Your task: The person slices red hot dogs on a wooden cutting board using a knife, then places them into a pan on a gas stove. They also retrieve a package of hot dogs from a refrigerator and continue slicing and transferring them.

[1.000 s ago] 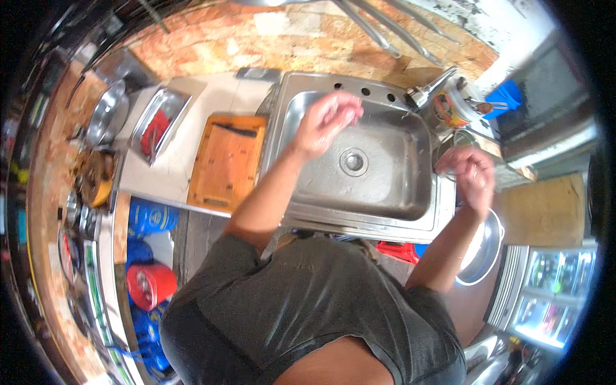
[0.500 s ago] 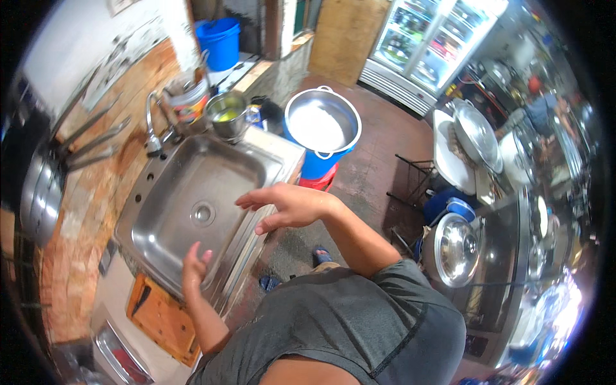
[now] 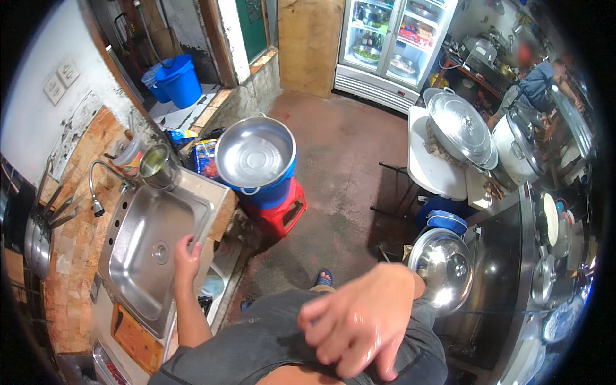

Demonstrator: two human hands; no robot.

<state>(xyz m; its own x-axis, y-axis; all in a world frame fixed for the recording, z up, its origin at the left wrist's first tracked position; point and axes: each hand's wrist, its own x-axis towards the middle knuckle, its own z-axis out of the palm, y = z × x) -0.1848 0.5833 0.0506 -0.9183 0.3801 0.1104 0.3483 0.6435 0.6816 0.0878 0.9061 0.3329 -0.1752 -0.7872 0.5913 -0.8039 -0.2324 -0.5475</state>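
My left hand (image 3: pixel 187 260) hovers by the near right rim of the stainless steel sink (image 3: pixel 138 273), its fingers loosely bent and apart with nothing between them. Whether it touches the rim I cannot tell. Close in front of my chest hangs my right hand (image 3: pixel 362 317), back upward and looking wet, with slack, spread fingers and no object in view. No water or dishes show in the sink basin. A curved faucet (image 3: pixel 96 183) rises at its far left side, and a metal pot (image 3: pixel 158 168) with something yellow-green inside stands at its far corner.
A wide metal basin (image 3: pixel 256 154) rests on a blue container over a red stool (image 3: pixel 285 212). A wooden cutting board (image 3: pixel 136 340) lies beside the sink. To the right are a lidded pot (image 3: pixel 443 273) and a white table (image 3: pixel 427 160). Another person (image 3: pixel 539 83) is at the far right.
My view has swung up and to the right. My right hand has drawn back from over the sink to my chest. My left hand has shifted to the sink's right rim.
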